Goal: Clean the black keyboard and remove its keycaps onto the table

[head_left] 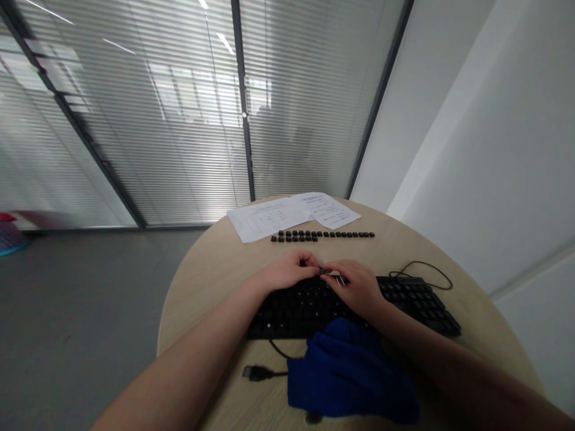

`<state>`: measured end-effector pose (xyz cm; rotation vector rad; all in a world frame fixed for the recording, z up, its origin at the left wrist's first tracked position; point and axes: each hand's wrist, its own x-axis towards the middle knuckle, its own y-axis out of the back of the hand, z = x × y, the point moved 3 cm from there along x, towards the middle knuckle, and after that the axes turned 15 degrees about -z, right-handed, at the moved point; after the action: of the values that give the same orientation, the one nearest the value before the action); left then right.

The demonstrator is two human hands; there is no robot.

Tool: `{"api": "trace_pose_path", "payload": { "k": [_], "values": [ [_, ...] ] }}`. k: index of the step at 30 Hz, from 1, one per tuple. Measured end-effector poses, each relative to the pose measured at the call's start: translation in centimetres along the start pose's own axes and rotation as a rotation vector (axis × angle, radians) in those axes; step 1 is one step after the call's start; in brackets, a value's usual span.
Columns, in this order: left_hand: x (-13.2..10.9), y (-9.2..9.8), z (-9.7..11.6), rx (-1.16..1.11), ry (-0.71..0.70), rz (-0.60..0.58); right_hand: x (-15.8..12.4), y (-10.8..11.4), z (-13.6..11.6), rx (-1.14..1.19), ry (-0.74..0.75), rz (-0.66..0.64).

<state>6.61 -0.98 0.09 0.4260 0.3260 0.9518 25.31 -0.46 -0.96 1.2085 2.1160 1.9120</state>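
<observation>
Above the back edge of a black keyboard (291, 308), my two hands meet at a small black keycap (322, 270). My left hand (291, 267) is closed, its thumb and fingertips pinching the keycap from the left. From the other side my right hand (357, 284) is also closed, with fingertips at the keycap. Thin silvery wires, looking like a keycap puller (342, 280), show between its fingers; the rest of that tool is hidden. Paler spots among the keys show where caps are off. Further back, loose keycaps (294, 236) lie in two rows.
Printed papers (287, 215) lie at the far side of the round wooden table (197, 299). A blue cloth (350, 377) is bunched in front of the keyboard, beside a USB plug (258, 373). A black cable (426, 263) loops at the right. A basket (9, 236) stands on the floor.
</observation>
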Motion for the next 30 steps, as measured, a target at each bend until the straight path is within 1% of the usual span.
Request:
{"api": "trace_pose_path", "payload": {
  "k": [2, 5, 6, 7, 11, 13, 16, 18, 21, 25, 28, 30],
  "values": [
    [-0.2, 0.5, 0.1, 0.146, 0.049, 0.063, 0.0, 0.0, 0.2, -0.017, -0.019, -0.010],
    [-0.8, 1.8, 0.1, 0.487, 0.139, 0.227, 0.0, 0.4, 0.5, -0.070, -0.030, -0.035],
    [-1.0, 2.1, 0.1, 0.574, 0.164, 0.253, 0.1, 0.7, 0.7, -0.098, -0.040, -0.051],
    [-1.1, 2.3, -0.1, 0.635, 0.182, 0.250, 0.2, 1.1, 0.9, -0.129, -0.058, -0.069],
    [-1.1, 2.5, -0.8, 0.743, 0.207, 0.128, 0.8, 2.7, 2.9, -0.187, -0.223, -0.130],
    [-1.0, 2.3, -1.1, 0.770, 0.220, 0.089, 1.5, 2.9, 4.4, -0.175, -0.298, -0.199],
    [-0.8, 2.2, -1.4, 0.780, 0.253, 0.062, 3.0, 1.8, 7.2, -0.102, -0.375, -0.334],
    [-0.7, 2.1, -1.5, 0.787, 0.268, 0.053, 4.3, 0.6, 9.0, 0.006, -0.439, -0.390],
    [-0.8, 2.1, -1.6, 0.795, 0.263, 0.037, 6.5, -1.0, 11.1, 0.054, -0.463, -0.408],
    [-0.8, 2.1, -1.8, 0.772, 0.232, 0.015, 8.7, -2.9, 12.3, 0.072, -0.469, -0.401],
    [-0.8, 2.1, -2.0, 0.761, 0.223, 0.004, 9.3, -3.8, 12.6, 0.073, -0.471, -0.402],
    [-0.8, 2.1, -2.1, 0.751, 0.217, 0.014, 9.4, -4.1, 12.8, 0.070, -0.469, -0.405]
  ]
}}
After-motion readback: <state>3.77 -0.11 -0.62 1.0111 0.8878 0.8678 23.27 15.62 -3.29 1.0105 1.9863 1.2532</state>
